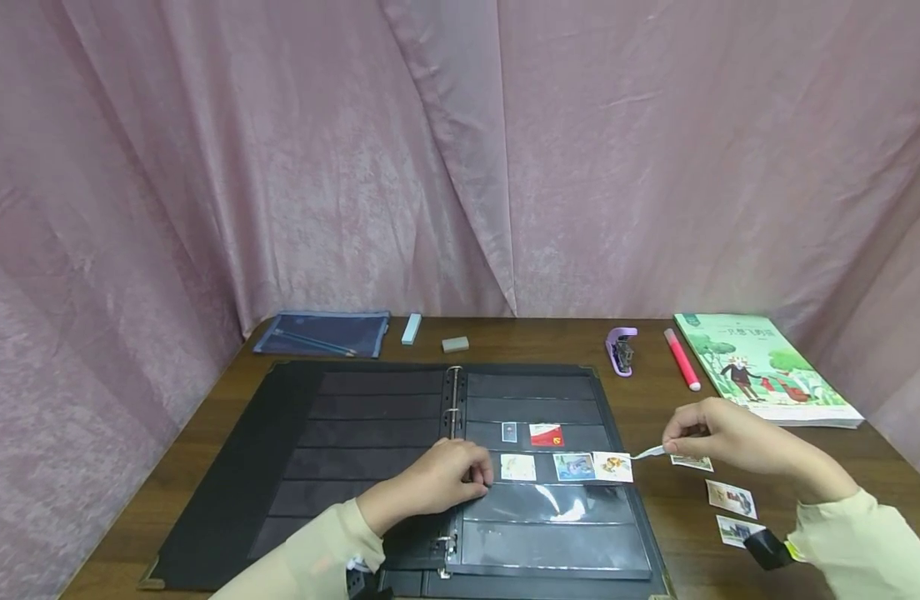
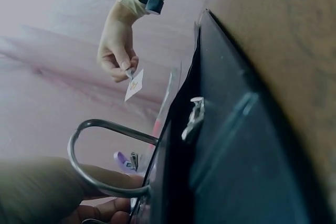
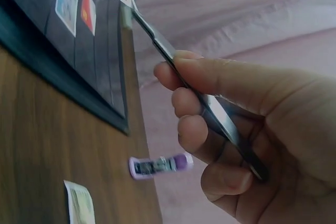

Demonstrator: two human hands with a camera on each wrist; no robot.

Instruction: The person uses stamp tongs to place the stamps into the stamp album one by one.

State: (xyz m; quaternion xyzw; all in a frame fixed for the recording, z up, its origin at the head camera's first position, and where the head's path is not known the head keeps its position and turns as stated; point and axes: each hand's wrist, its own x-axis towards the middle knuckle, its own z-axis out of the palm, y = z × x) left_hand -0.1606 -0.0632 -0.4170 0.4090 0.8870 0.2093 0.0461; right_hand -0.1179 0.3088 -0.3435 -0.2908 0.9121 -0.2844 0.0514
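Observation:
My right hand grips metal tweezers between thumb and fingers. The tweezers' tip holds a white-bordered stamp with an orange-yellow picture, over the right page of a black stamp album. Beside it on that row are a blue stamp and a pale stamp; one row up sit a red-and-white stamp and a small bluish stamp. My left hand rests loosely curled at the page's inner edge, by the binder rings; its fingertips are partly hidden.
Several loose stamps lie right of the album. Behind are a blue pouch, a light-blue stick, an eraser, a purple stapler, a red marker and a green book. A pink curtain hangs behind the table.

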